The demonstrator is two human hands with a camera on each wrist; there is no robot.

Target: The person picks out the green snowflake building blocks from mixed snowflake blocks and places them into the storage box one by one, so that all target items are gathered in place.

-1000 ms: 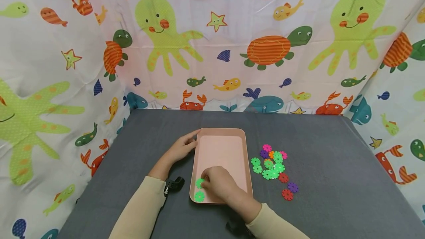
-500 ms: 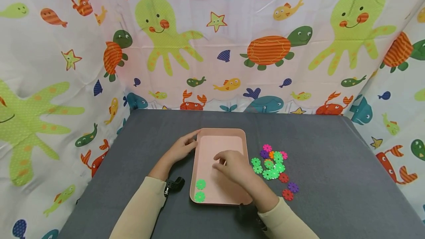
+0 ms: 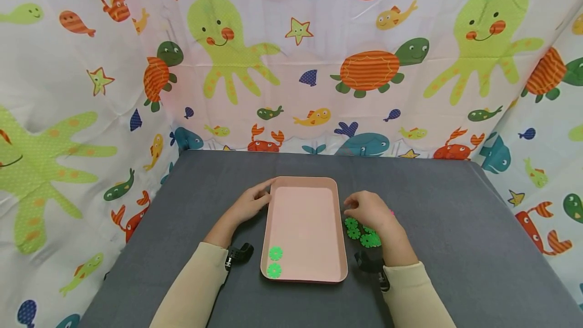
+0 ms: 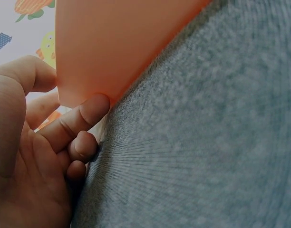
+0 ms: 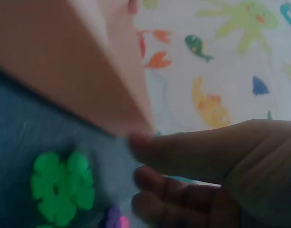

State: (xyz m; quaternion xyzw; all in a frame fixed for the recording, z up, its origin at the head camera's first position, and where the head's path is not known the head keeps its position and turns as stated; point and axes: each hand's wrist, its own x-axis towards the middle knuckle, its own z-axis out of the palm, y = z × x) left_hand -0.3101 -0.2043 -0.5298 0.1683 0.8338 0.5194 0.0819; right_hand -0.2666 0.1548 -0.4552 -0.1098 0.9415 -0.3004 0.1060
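Two green notched discs (image 3: 275, 253) lie flat inside the pink tray (image 3: 309, 216), one beyond the other along its left wall, the nearer one at the near-left corner. The tray floor extends from the discs to the far rim and across to the right wall. The tray's long edges run away from the person. Close beside the right wall, on the grey tabletop (image 3: 455, 216), lies a group of loose green discs (image 3: 370, 240); a purple disc (image 5: 112, 217) and a pink disc (image 5: 125, 222) show at the lower edge of the right wrist view. Room for lateral movement extends over the tabletop beyond both arms.

The left hand (image 3: 248, 204) touches the outside of the tray's left wall near the far corner, index finger reaching forward (the last two fingers fold inward in the left wrist view). The right hand (image 3: 366, 211) is above the far part of the group and hides much of it. Its fingers are loosely bent toward the tray, with a gap between thumb and fingertips. Both forearms wear cream sleeves (image 3: 191, 282). A sea-animal curtain (image 3: 282, 80) borders the tabletop's far edge.
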